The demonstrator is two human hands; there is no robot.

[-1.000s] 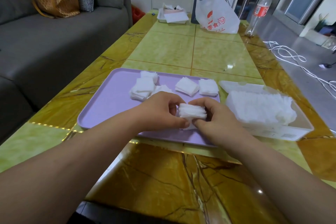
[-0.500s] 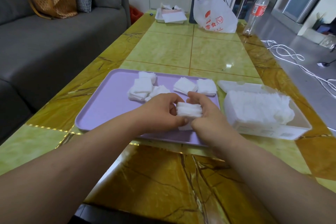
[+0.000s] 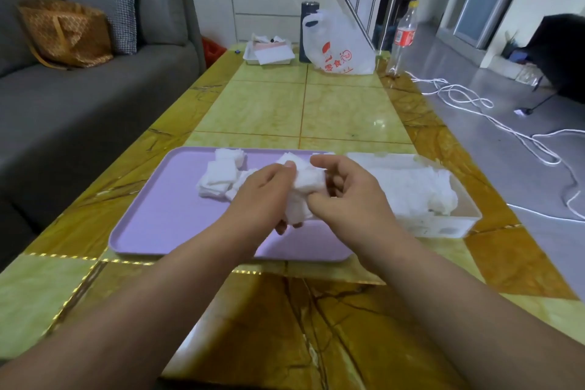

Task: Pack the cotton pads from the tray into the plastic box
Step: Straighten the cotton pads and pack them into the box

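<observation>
Both hands curled round stack of cotton pads (image 3: 308, 182), held jointly above right part of tray (image 3: 164, 215), apparently off its surface. Left hand (image 3: 266, 190) pinches stack's left side, thumb on top. Right hand (image 3: 351, 196) grips right side, fingers wrapped. Plastic box (image 3: 443, 226) sits just right of right hand, already well filled (open top, nothing covering it). Right hand nearer box, so likely next move is short carry rightward over its wall. Loose pads (image 3: 218, 179) lie beyond and left of left hand.
</observation>
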